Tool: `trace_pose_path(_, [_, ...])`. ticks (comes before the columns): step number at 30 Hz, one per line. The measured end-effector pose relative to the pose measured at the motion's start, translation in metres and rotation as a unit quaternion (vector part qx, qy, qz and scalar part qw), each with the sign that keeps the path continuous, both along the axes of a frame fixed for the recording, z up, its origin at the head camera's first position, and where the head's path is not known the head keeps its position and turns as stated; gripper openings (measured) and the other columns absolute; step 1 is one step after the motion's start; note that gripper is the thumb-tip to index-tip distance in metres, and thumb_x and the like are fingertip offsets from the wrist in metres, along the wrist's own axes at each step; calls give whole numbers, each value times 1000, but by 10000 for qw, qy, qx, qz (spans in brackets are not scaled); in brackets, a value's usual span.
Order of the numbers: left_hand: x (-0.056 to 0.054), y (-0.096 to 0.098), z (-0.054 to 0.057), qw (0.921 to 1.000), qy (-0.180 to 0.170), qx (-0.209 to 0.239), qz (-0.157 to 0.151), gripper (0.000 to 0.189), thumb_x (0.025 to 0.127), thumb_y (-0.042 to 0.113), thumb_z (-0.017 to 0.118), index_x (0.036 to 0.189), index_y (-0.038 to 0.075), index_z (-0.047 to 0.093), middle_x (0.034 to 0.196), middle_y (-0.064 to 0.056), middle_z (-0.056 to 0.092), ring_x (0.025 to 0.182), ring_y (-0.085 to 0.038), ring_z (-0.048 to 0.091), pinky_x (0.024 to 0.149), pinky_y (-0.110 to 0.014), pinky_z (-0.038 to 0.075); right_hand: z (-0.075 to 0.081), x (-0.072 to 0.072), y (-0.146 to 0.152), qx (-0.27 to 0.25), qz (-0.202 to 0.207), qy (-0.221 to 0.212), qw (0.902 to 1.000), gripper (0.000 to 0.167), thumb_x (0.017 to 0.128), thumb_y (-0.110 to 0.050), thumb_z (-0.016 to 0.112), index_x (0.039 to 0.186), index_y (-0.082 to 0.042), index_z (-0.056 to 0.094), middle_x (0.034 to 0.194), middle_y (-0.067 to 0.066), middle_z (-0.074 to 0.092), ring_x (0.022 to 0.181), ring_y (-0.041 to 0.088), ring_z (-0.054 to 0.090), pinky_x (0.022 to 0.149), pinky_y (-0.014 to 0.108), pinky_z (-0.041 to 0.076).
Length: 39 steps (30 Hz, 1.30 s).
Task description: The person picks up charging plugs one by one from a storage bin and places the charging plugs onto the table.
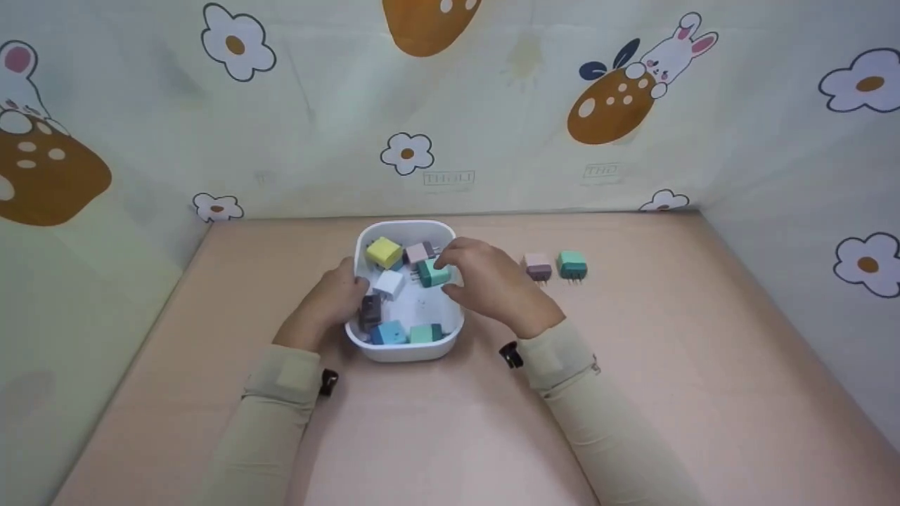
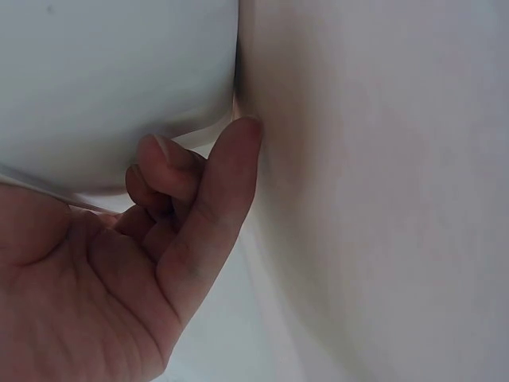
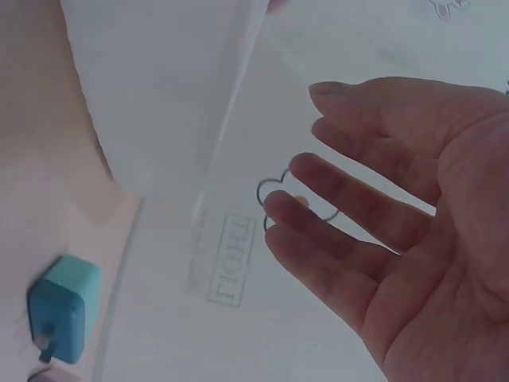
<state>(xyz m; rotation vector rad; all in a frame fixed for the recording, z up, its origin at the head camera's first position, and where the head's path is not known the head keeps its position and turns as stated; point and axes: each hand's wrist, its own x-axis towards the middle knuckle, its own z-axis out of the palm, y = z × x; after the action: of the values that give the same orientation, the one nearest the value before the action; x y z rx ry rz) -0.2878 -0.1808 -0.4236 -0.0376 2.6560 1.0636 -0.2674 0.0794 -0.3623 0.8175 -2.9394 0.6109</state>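
A white plastic tub [image 1: 404, 354] stands on the table, holding several small two-tone charger plugs with metal pins. My left hand [image 1: 327, 302] grips its left rim, thumb over the edge and fingers [image 2: 215, 215] against the outer wall. Over the right rim reaches my right hand [image 1: 492, 284], fingertips close by a green charger plug [image 1: 429, 274]. In the right wrist view the right fingers [image 3: 342, 274] are spread and slightly bent, with nothing between them. Also in the tub are a yellow plug [image 1: 384, 251], a white one [image 1: 389, 284], a dark one [image 1: 370, 311] and a blue one [image 1: 390, 333].
To the right of the tub, a pink-and-mauve plug [image 1: 537, 267] and a green-and-teal plug [image 1: 572, 265] lie on the pinkish table [image 1: 450, 436]. Patterned fabric walls [image 1: 316, 105] rise behind and at both sides.
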Motion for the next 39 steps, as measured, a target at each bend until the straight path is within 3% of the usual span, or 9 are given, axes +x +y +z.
trace_pose_path(6, [-1, -1, -2, 9999, 96, 25, -60, 60, 113, 24, 32, 166, -2, 18, 161, -28, 42, 129, -37, 54, 115, -55, 47, -10, 5, -13, 251, 614, -19, 9978, 37, 93, -14, 85, 128, -11, 77, 131, 5, 71, 123, 20, 67, 106, 34, 55])
trace_pose_path(11, [-2, -1, -3, 9999, 116, 6, -64, 60, 112, 25, 32, 165, -2, 19, 162, -28, 41, 130, -38, 54, 114, -55, 47, -16, 11, -22, 372, 883, -305, 9949, 43, 89, -13, 89, 130, -10, 76, 131, 5, 72, 119, 21, 69, 103, 35, 57])
trace_pose_path(15, [-2, -1, -3, 10000, 31, -1, -27, 61, 113, 25, 31, 166, -1, 18, 163, -27, 39, 132, -38, 53, 116, -55, 46, -19, 13, -26, 479, 984, -425, 9931, 47, 87, -12, 91, 131, -11, 76, 130, 5, 72, 119, 21, 69, 104, 35, 57])
trace_pose_path(25, [-2, 0, -2, 10000, -72, 11, -12, 61, 114, 26, 31, 167, 0, 15, 165, -27, 37, 134, -37, 53, 114, -53, 48, -27, 14, -29, 802, 1142, -185, 9900, 47, 85, -11, 92, 130, -11, 77, 130, 6, 74, 117, 21, 70, 103, 34, 57])
trace_pose_path(32, [-1, 0, -1, 10000, -37, 48, -27, 61, 114, 26, 31, 167, 0, 15, 165, -26, 37, 136, -38, 52, 118, -55, 44, -30, 13, -29, 864, 1044, -288, 9904, 46, 86, -9, 90, 130, -11, 77, 129, 6, 75, 117, 20, 70, 102, 33, 58])
trace_pose_path(39, [1, 0, -1, 9998, 166, 36, -43, 59, 112, 22, 32, 164, -4, 20, 155, -29, 47, 119, -35, 58, 104, -49, 55, -33, 10, -30, 892, 1047, -369, 9898, 46, 85, -11, 91, 129, -9, 78, 126, 5, 77, 111, 18, 73, 98, 32, 59])
